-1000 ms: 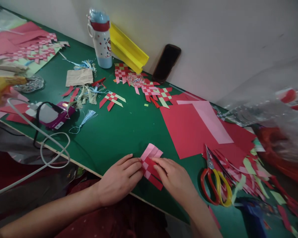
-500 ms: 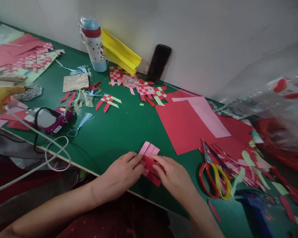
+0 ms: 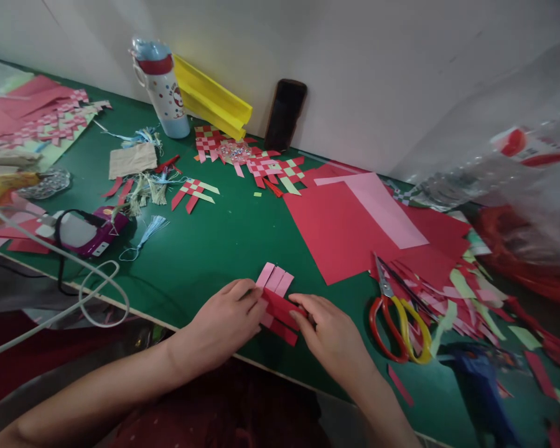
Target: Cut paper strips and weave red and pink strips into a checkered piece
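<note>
Pink paper strips (image 3: 278, 279) and red paper strips (image 3: 280, 303), crossing one another, lie near the front edge of the green table. My left hand (image 3: 236, 311) grips the left end of this piece, fingers closed and thumb out of sight below. At the other end, my right hand (image 3: 323, 320) pinches the upper red strip between thumb and forefinger. The pink ends stick out beyond the red strip on the far side. A second red strip shows below it. Right of my right hand lie scissors (image 3: 396, 323) with one red and one yellow handle.
Red paper sheets (image 3: 326, 230) and paper scraps (image 3: 471, 305) lie to the right, near a blue tool (image 3: 483, 386). Along the wall stand a bottle (image 3: 165, 93), a yellow holder (image 3: 210, 96) and a phone (image 3: 285, 115). Woven pieces, tassels (image 3: 152, 230) and a cable (image 3: 88, 261) are left.
My right hand has slid slightly outward along the red strip, so more of the strip shows between my hands. The whole view has shifted a little.
</note>
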The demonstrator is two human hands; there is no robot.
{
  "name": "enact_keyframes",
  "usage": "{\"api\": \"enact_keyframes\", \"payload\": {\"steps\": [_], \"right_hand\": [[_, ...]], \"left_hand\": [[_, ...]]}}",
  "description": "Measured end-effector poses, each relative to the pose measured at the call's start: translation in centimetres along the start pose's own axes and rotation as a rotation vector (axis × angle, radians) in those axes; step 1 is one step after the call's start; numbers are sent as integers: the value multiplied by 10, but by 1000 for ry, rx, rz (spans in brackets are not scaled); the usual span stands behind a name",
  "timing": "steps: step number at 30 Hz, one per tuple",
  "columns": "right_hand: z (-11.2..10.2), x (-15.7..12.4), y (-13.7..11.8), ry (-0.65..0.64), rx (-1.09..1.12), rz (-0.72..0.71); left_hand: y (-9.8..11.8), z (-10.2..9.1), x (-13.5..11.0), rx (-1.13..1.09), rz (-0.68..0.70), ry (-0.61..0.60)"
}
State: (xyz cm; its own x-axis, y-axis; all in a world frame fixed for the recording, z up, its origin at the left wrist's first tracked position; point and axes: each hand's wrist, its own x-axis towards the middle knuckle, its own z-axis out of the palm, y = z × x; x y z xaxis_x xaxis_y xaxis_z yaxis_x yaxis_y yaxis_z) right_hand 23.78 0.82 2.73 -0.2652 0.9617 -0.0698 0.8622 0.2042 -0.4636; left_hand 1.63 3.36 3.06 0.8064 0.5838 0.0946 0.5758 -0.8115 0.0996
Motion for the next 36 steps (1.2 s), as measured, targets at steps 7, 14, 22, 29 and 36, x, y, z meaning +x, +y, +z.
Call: {"api": "enact_keyframes", "payload": {"steps": [7,14,22,29,36], "right_hand": [[1,-1,-3,9,-49,82],[1,1,-12,-40,-96,158],[2,2,-16,-3,-142,167],[5,1,-16,70,-133,142],[2,1,-16,36,-40,144]], "left_hand": [[-1,-8,25,-12,-105,-21],[-6,-8,41,-87,-168,-93],[-9,-2,40,-370,-255,-143],[-14,5,36,-536,-283,-139],[-15,8,34,-606,-268,-110]]}}
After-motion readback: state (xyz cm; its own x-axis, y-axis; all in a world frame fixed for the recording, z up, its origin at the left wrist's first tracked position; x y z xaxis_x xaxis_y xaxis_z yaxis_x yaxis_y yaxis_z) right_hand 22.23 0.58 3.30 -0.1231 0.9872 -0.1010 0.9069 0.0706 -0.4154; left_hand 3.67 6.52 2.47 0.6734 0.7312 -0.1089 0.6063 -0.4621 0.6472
